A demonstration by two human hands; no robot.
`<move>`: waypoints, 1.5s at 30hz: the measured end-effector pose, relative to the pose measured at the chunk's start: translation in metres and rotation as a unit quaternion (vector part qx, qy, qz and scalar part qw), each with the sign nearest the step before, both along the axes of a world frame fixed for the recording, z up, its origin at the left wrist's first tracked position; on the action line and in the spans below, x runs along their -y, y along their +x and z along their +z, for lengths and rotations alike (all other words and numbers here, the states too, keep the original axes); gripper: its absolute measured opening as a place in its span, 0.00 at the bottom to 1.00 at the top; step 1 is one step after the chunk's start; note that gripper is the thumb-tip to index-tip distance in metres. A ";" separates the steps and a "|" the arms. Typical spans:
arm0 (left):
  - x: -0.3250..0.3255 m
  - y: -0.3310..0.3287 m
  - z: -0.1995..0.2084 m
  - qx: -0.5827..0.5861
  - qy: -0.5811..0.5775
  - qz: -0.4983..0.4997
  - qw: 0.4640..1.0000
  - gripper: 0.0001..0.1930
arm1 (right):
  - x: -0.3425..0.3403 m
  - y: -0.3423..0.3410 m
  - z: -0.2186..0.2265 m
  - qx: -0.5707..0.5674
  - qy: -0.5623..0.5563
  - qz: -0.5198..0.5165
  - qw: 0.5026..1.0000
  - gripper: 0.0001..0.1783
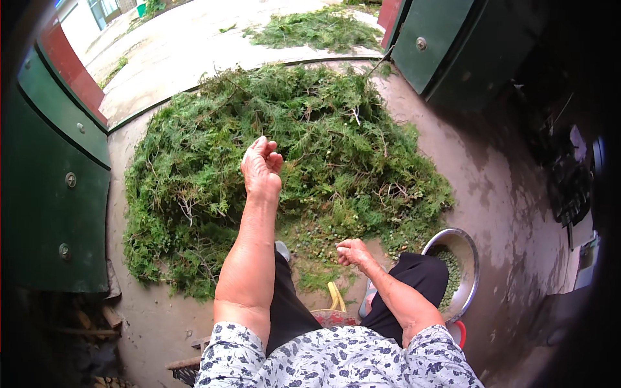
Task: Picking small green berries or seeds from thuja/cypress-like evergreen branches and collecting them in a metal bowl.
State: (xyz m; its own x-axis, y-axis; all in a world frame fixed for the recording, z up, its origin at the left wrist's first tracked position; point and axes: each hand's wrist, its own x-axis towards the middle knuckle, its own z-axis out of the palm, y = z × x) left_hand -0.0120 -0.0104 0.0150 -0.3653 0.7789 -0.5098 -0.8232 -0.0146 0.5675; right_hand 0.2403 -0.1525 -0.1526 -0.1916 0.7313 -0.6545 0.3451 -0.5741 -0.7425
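A big heap of green cut evergreen branches [304, 136] with scaly leaves and bare twigs covers the floor in front of me. My left hand [262, 167] is stretched out over the middle of the heap, its fingers curled in; whatever they may hold does not show. Nearer my body, my right hand [353, 252] is above the heap's near edge, fingers and thumb drawn together. I cannot make out anything in that pinch. Small round green cones [330, 242] lie scattered on the floor below. By my right knee a metal basin [477, 268] holds many small green pieces.
Green metal doors [61, 194] stand at left and far right, with a threshold [162, 97] between them. Beyond it lies another heap of branches [317, 31]. A red-rimmed container [459, 333] is partly under the basin. Wood scraps [84, 320] lie at lower left.
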 end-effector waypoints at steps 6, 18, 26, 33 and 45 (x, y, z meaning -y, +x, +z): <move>-0.003 -0.017 -0.004 0.005 0.065 -0.007 0.998 0.07 | 0.000 0.015 -0.047 -0.038 0.011 -0.030 0.999 0.07; -0.001 -0.059 -0.002 -0.003 0.057 -0.015 0.998 0.06 | 0.001 0.037 -0.088 0.092 -0.098 -0.120 0.984 0.11; 0.015 -0.094 0.002 0.029 0.090 0.035 0.995 0.06 | -0.006 0.022 -0.095 0.067 -0.118 -0.143 0.980 0.12; 0.054 -0.147 -0.003 0.047 0.121 0.061 0.990 0.07 | 0.008 0.024 -0.101 0.041 -0.084 -0.097 0.991 0.12; 0.154 -0.221 -0.202 -0.109 -0.289 0.203 0.929 0.05 | 0.043 0.038 -0.094 0.082 -0.080 -0.093 0.989 0.11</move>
